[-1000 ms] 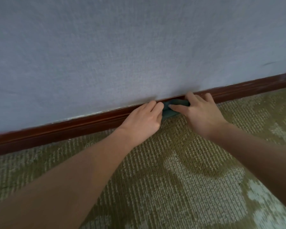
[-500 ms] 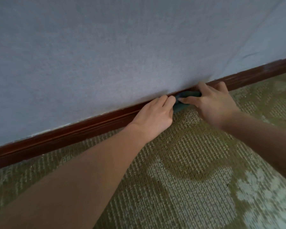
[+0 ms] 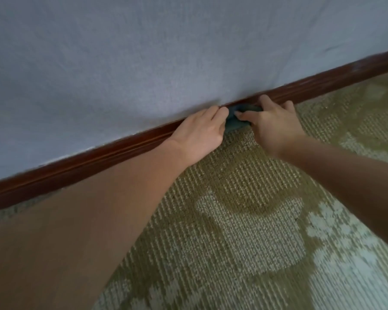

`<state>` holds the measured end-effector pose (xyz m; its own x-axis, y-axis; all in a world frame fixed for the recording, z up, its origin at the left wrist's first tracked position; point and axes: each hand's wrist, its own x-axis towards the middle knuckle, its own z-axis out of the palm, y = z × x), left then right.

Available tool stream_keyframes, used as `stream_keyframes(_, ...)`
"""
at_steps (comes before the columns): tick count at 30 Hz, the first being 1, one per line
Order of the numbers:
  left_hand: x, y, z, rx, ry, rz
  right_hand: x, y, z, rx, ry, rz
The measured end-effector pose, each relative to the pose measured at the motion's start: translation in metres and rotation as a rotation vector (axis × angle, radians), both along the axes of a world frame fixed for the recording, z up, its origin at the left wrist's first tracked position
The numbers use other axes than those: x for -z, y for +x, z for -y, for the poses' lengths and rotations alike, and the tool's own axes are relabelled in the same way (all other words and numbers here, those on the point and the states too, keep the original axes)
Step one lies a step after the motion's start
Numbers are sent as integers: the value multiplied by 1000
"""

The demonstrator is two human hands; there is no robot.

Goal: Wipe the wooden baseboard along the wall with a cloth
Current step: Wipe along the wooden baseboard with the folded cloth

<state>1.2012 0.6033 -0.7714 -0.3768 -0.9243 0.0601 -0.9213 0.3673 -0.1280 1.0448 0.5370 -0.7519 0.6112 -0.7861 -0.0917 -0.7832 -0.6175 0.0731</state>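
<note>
**Mid-wipe, with board left on both sides**

The cloth (image 3: 234,123), a small dark teal wad, sits against the baseboard (image 3: 99,157) where it meets the carpet (image 3: 244,220), between the two hands. The right hand (image 3: 276,124) grips it: thumb pressed on its front, fingers hooked over the top against the board. The left hand (image 3: 199,128) lies curled just beside the cloth's left edge, knuckles touching it; its fingertips are hidden, so I cannot tell whether it holds the cloth or only steadies it.

By my reading the job is underway but far from finished. A long run of board stretches left of the hands and another runs off to the right. Nothing on the wood shows which part is already clean; the sheen looks much the same along it, so the share done cannot be judged.

Against the frame a second ago, hands and cloth sit a little further right along the board, past the pale patch in the carpet. The grip looks unchanged. The view has swung too, so the board climbs more steeply under the wall (image 3: 143,63)
</note>
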Motion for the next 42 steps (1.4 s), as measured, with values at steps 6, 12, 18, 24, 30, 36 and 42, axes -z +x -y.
stream_keyframes(6,-1,-1,-6,22,-109,71,-11,10,-11,45,-11,-142)
stream_keyframes(12,-5,-5,-6,17,-126,129,-35,28,-23,65,-7,-333)
stream_keyframes(18,-6,-9,-1,-20,36,70,-43,36,-24,91,-12,-393)
stream_keyframes(24,-5,-7,-1,56,-128,179,-35,19,-7,-22,5,-320)
stream_keyframes(30,-3,-15,4,8,-231,237,-20,-5,17,-205,9,-209)
stream_keyframes(36,-7,-43,18,-82,-227,233,-2,-34,40,-273,-22,-123)
stream_keyframes(42,-3,-88,44,-213,-169,209,-4,-72,81,-329,-59,-142)
